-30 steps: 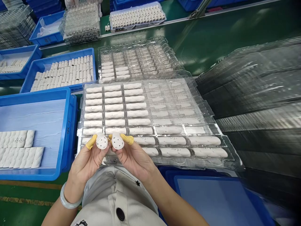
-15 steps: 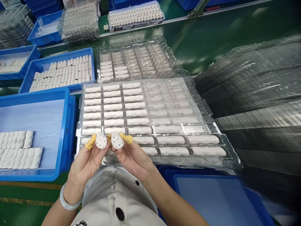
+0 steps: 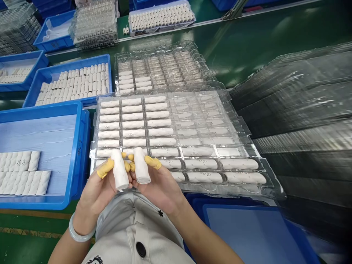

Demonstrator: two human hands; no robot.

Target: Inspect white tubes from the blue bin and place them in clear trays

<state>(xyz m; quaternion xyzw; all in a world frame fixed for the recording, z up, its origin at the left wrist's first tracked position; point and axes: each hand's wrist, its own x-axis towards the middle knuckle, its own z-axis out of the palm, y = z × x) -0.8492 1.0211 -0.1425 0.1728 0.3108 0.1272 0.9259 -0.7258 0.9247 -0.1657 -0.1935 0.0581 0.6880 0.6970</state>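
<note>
My left hand (image 3: pixel 103 183) is closed on a short white cylinder (image 3: pixel 119 170), gripped between thumb and fingers. A second white cylinder (image 3: pixel 141 167) is in my right hand (image 3: pixel 159 183), pinched the same way. Yellow finger cots cover several fingertips on both hands. The cylinders lean lengthwise toward me, side by side and slightly apart, each with an end face tilted downward. Behind and beneath them lies a clear plastic blister tray (image 3: pixel 198 189), with similar white cylinders lying in rows in its slots. My hands partly hide its near left slots.
A blue bin (image 3: pixel 72 157) at left holds rows of white cylinders on a pale liner. Another blue bin (image 3: pixel 109 73) with more cylinders stands behind it. A second filled clear tray (image 3: pixel 206 69) lies beyond. Stacked dark trays (image 3: pixel 308 110) rise at right, and blue bins (image 3: pixel 247 206) sit below.
Both cylinders have been turned in my hands: their end faces with small holes pointed at me before, and now their long sides show. The hands stay in nearly the same place.
</note>
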